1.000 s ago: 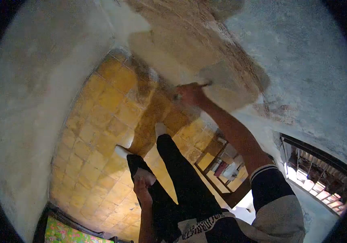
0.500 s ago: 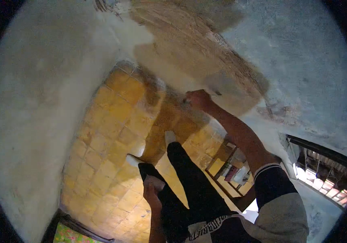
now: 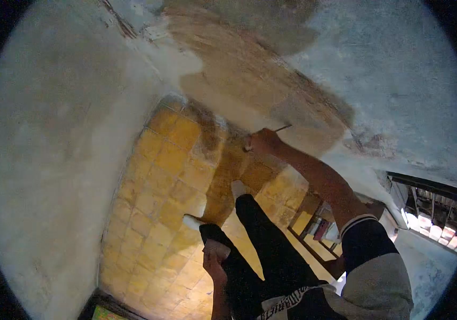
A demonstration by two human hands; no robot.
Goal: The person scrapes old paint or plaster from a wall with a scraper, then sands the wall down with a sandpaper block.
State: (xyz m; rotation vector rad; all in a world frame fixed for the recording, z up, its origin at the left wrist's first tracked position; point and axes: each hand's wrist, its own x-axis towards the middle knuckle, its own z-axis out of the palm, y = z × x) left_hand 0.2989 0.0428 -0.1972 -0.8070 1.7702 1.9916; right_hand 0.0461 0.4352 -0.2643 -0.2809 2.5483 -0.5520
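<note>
Head camera view: the right hand (image 3: 263, 142) has its fingers curled tightly round a slim tool (image 3: 283, 128), whose thin dark shaft pokes out of the fist toward the wall, up and to the right of the knuckles; the end below the fingertips is too dark to make out. Just above and beyond these fingers spreads a brown, streaked patch (image 3: 239, 64) on the wall (image 3: 377, 80), and whether the tool touches it cannot be told. Below the right fingers lies the yellow tiled floor (image 3: 156, 202), with the right foot (image 3: 239, 188) nearest to them and the left foot (image 3: 191, 222) farther down and to the left. Low and left of that fist, the left hand (image 3: 214, 266) grips a pale flat piece (image 3: 216, 249), pinched at its fingertips in front of the dark trousers (image 3: 271, 245) near the knee. To the right of the left fingers, beyond both legs, stands a wooden frame (image 3: 309, 246) with small items; well apart, right of both hands, is a barred window (image 3: 431, 213).
</note>
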